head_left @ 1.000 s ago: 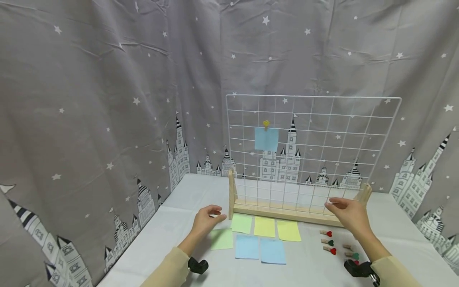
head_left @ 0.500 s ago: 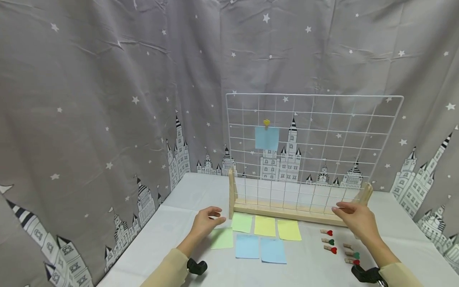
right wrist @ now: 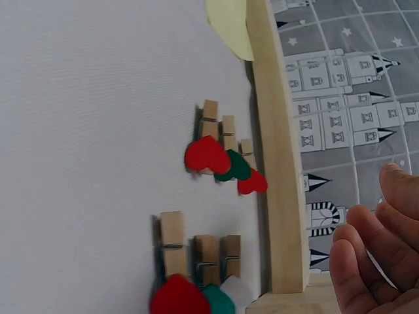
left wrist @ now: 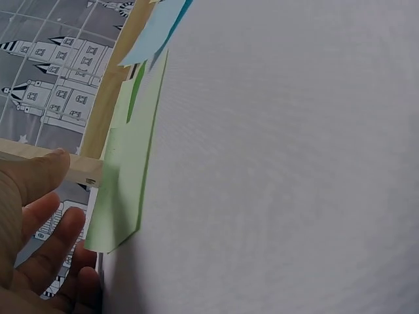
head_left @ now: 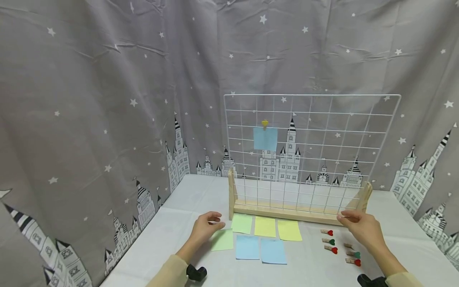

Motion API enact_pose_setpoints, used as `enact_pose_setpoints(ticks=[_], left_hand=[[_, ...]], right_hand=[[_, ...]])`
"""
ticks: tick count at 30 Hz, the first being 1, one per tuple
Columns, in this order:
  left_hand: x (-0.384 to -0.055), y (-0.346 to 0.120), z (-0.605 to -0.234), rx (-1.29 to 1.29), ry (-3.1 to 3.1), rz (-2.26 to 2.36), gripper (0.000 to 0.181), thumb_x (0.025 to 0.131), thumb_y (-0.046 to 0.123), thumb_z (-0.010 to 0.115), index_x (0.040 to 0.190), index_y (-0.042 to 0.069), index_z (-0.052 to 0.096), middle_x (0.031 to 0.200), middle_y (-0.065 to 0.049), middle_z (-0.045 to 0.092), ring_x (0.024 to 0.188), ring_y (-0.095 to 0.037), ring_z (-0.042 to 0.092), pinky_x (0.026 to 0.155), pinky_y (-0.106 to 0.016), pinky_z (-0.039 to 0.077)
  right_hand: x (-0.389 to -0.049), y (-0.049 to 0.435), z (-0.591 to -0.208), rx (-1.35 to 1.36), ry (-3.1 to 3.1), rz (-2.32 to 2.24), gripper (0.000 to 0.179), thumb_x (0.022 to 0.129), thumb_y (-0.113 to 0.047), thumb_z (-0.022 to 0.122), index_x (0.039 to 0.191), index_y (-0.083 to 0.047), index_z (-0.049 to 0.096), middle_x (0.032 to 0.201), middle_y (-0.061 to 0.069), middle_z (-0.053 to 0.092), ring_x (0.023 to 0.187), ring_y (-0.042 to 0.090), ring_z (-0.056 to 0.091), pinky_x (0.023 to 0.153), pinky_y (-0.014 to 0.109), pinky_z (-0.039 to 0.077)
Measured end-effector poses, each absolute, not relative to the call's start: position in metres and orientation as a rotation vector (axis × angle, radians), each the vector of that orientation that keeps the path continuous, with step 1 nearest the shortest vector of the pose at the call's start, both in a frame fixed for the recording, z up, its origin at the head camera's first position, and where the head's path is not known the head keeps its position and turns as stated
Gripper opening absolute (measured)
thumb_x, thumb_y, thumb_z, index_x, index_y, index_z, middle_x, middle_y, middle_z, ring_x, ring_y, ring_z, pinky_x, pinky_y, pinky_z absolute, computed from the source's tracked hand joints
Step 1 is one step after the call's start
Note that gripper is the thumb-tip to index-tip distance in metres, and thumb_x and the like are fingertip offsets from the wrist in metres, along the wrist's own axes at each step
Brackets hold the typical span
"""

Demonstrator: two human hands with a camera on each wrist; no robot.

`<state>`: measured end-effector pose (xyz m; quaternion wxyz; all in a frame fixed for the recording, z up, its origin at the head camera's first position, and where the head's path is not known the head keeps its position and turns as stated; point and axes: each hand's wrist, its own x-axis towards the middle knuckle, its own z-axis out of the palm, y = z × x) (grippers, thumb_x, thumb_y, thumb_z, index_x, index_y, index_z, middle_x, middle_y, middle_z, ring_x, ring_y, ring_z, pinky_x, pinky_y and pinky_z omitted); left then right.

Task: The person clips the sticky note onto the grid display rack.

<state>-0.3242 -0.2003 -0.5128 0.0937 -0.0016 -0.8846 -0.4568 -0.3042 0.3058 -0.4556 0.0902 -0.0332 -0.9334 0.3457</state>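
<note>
The right hand [head_left: 362,229] has drifted rightward and down, fingers relaxed and empty like the left hand [head_left: 204,228]; six heart clothespins [head_left: 330,249] lie unused; one blue sticky note [head_left: 265,139] hangs on the wire grid [head_left: 312,129].

At the right end of the rack [head_left: 287,211], the right hand [head_left: 363,230] hides part of the wooden base; in front, both sleeves [head_left: 170,274] are cut off. The wrist views crop the left hand [left wrist: 42,226] beside the rack and the red heart [right wrist: 180,297] farthest from it.
</note>
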Motion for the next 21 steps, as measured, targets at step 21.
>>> enact_pose_setpoints(ticks=[21], left_hand=[[-0.318, -0.212, -0.520, -0.058, -2.717, -1.245, 0.021, 0.084, 0.021, 0.085, 0.100, 0.009, 0.078, 0.089, 0.000, 0.074, 0.080, -0.012, 0.062, 0.072, -0.031, 0.051]], right_hand=[[-0.297, 0.328, -0.478, -0.260, -2.795, 1.160, 0.064, 0.098, -0.052, 0.065, 0.132, 0.003, 0.065, 0.127, 0.027, 0.068, 0.099, 0.036, 0.069, 0.075, 0.039, 0.053]])
